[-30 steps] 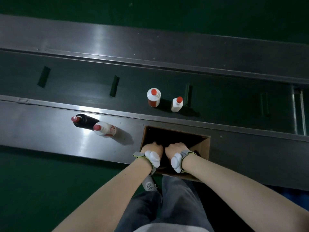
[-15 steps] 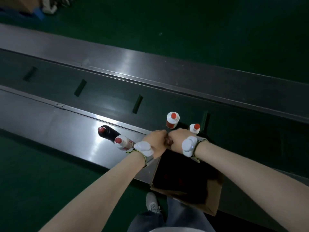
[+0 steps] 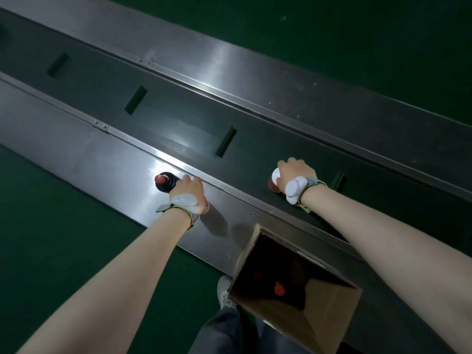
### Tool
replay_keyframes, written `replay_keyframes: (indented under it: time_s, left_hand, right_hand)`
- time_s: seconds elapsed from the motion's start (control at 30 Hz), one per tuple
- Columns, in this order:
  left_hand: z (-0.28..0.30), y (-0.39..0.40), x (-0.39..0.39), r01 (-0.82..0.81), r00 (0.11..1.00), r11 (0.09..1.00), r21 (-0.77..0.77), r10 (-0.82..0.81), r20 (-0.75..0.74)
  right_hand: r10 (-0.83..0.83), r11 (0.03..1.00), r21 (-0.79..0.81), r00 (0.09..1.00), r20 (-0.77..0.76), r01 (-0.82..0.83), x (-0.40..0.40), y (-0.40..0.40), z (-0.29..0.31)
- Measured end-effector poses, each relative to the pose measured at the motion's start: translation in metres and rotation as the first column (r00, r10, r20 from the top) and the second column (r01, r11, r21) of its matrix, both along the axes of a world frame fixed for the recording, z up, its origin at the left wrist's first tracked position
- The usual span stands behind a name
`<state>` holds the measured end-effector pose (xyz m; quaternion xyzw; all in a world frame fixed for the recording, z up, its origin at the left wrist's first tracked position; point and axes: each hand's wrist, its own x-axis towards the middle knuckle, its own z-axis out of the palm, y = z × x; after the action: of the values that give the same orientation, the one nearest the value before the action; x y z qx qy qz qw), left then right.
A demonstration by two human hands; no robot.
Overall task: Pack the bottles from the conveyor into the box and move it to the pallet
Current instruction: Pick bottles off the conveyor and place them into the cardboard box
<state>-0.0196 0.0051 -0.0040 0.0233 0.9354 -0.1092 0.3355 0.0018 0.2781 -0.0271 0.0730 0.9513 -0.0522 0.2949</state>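
Observation:
An open cardboard box stands at the near edge of the conveyor's steel ledge, with red-capped bottles inside in shadow. My left hand is closed over a white bottle on the ledge, which is almost hidden under it. My fingertips touch a dark bottle with a red cap beside it. My right hand grips a white bottle with a red base standing on the dark belt. The small white bottle seen earlier on the belt is out of sight.
The belt runs diagonally between two steel rails, with raised green cleats across it. Green floor lies on both sides. My shoe and trouser leg show below, left of the box.
Both hands left the box and moved apart, the left to the bottles on the ledge, the right to the white bottle on the belt. The view has swung left and tilted.

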Motion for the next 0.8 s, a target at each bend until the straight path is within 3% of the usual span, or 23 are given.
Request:
replay_keyframes:
  time_s: [0.17, 0.37, 0.6, 0.8]
  left_hand:
    - [-0.023, -0.024, 0.000, -0.112, 0.987, 0.992, -0.060, 0.118, 0.110]
    - [-0.040, -0.031, 0.006, -0.051, 0.994, 0.998, -0.026, 0.053, 0.094]
    - [-0.059, -0.037, 0.015, -0.067, 0.995, 0.997, -0.031, 0.070, 0.074]
    - [-0.053, -0.040, 0.023, -0.081, 0.997, 0.997, -0.001, 0.081, 0.008]
  right_hand:
    - [-0.021, 0.998, 0.055, 0.985, 0.169, 0.012, -0.013, 0.000, -0.030]
    - [-0.018, 0.992, 0.125, 0.997, 0.070, 0.009, -0.016, 0.005, -0.063]
    - [-0.031, 0.985, 0.173, 0.994, 0.105, 0.013, -0.015, 0.009, -0.095]
    - [-0.041, 0.985, 0.169, 0.998, 0.040, 0.033, -0.013, 0.005, -0.101]
